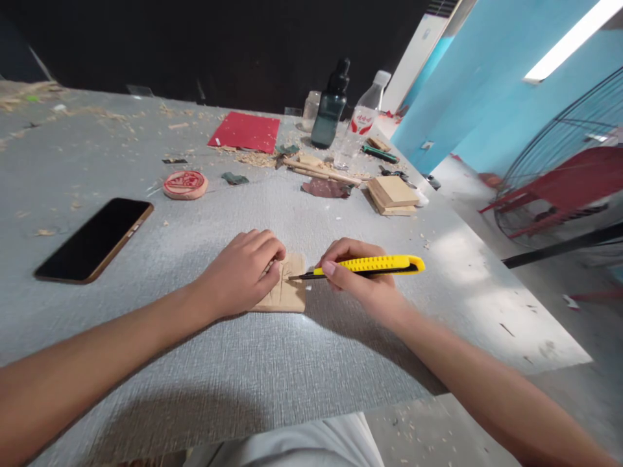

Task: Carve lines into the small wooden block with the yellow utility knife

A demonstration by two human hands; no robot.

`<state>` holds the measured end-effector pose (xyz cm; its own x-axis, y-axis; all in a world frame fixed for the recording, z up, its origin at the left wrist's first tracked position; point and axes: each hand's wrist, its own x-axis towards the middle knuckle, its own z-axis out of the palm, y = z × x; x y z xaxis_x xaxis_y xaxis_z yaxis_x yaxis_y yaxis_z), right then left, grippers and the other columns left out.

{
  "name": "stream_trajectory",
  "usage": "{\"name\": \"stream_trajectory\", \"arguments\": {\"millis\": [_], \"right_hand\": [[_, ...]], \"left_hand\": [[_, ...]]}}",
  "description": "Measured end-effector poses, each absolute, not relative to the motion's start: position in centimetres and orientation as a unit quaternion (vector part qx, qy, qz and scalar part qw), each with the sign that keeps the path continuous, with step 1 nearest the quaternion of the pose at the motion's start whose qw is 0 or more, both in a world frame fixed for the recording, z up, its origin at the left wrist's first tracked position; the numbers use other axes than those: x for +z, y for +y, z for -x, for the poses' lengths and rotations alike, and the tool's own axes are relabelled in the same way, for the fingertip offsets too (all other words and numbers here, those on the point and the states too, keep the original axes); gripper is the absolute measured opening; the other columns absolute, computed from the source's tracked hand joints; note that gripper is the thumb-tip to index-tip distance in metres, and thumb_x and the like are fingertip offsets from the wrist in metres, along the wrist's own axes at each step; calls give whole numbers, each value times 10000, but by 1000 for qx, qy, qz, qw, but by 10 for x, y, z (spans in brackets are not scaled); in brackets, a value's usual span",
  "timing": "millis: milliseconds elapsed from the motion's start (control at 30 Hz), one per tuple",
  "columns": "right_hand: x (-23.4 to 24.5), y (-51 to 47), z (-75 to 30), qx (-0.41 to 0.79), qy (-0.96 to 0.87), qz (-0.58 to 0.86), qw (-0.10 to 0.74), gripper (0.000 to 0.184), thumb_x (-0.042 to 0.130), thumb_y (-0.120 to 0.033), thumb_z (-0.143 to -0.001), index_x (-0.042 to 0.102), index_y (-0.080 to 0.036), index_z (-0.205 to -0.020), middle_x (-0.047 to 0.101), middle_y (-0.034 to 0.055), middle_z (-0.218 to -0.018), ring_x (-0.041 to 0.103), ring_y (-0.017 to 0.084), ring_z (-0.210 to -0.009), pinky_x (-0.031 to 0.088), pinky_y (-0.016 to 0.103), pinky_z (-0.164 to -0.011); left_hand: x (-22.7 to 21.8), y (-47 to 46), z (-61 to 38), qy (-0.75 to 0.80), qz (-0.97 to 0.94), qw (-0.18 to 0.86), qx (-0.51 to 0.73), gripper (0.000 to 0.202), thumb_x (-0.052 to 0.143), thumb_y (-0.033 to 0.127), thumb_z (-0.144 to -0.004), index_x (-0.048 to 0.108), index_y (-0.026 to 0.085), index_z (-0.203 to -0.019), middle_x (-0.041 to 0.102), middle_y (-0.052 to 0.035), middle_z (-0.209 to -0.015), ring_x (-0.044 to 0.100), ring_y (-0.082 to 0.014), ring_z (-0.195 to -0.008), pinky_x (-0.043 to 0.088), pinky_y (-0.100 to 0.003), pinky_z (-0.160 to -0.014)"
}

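A small flat wooden block (287,301) lies on the grey cloth-textured table in front of me, with lines cut into its top. My left hand (246,269) rests over the block's left part, its fingers curled and gripping it against the table. In my right hand (366,290) is a yellow utility knife (384,264), pinched near its front between thumb and fingers. The knife lies nearly level, its thin blade pointing left with the tip at the block's carved face. My left palm hides part of the block.
To the left lies a phone (95,240), with a round red carved stamp (185,185) beyond it. Farther back are a red sheet (246,131), a dark bottle (329,117), a clear bottle (363,120), wooden sticks (321,171) and stacked wood blocks (393,192). Shavings are scattered about.
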<state>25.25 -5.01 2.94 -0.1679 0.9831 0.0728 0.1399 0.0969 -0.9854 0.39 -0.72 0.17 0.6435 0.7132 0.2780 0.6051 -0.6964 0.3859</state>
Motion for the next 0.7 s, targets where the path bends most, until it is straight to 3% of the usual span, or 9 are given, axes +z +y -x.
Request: {"name": "stream_trajectory", "arguments": {"millis": [433, 700], "right_hand": [[35, -53, -253, 411, -587, 511, 475, 181, 750, -263, -810, 673, -222, -651, 644, -13, -636, 505, 113, -504, 358, 300, -505], [25, -52, -256, 452, -574, 474, 491, 179, 791, -356, -892, 735, -236, -772, 679, -14, -697, 527, 116, -496, 383, 301, -494]], "left_hand": [[2, -8, -4, 371, -898, 122, 203, 117, 456, 229, -1061, 560, 205, -1012, 648, -53, -1064, 578, -256, -1012, 426, -438, -903], [2, -8, -5, 372, -898, 117, 203, 134, 444, 236, -1068, 563, 202, -1015, 650, -55, -1058, 578, -253, -999, 426, -438, -899]]}}
